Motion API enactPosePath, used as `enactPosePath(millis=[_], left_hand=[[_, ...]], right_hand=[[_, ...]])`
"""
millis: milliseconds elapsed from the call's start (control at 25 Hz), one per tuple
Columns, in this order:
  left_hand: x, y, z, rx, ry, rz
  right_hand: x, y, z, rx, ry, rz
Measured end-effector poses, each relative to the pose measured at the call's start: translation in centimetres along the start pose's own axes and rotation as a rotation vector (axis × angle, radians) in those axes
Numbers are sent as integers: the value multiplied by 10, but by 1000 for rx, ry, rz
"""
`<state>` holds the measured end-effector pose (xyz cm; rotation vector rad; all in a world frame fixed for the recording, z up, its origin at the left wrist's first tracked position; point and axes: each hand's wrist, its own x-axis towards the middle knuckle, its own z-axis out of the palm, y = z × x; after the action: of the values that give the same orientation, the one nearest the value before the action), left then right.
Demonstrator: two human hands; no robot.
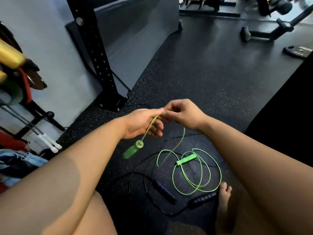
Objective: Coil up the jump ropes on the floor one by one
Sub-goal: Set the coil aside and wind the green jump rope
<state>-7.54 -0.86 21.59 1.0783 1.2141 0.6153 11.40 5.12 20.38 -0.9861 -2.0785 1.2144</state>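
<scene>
Left hand (144, 122) and right hand (184, 114) both pinch the green jump rope (149, 128), one handle (133, 150) dangling under the left, while the slack loops (197, 186) lie on the floor below and forward of the knees (nearer the right hand), second handle (186, 159) among them.

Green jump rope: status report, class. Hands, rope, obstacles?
Left hand and right hand pinch the green cord; one green handle dangles. Rest lies looped on floor, uncoiled. Black ropes lie among the loops.
</scene>
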Motion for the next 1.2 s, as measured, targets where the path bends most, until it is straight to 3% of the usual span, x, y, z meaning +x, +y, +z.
enactPosePath(millis=[200,440,600,840,1040,1200], left_hand=[[4,17,-19,-89,78,-11],[3,13,-18,-113,-38,-93],[4,16,-28,-334,54,20],[5,11,-43,-613,194,206],[12,7,-46,-626,252,235],[18,0,-40,-358,266,151]], right_hand=[[22,6,-7,297,58,117],[34,21,6,185,91,63],[30,43,19,36,15,216],[9,31,52,-213,-355,308],[2,-7,55,-665,-490,108],[3,-27,50,-785,-436,-62]])
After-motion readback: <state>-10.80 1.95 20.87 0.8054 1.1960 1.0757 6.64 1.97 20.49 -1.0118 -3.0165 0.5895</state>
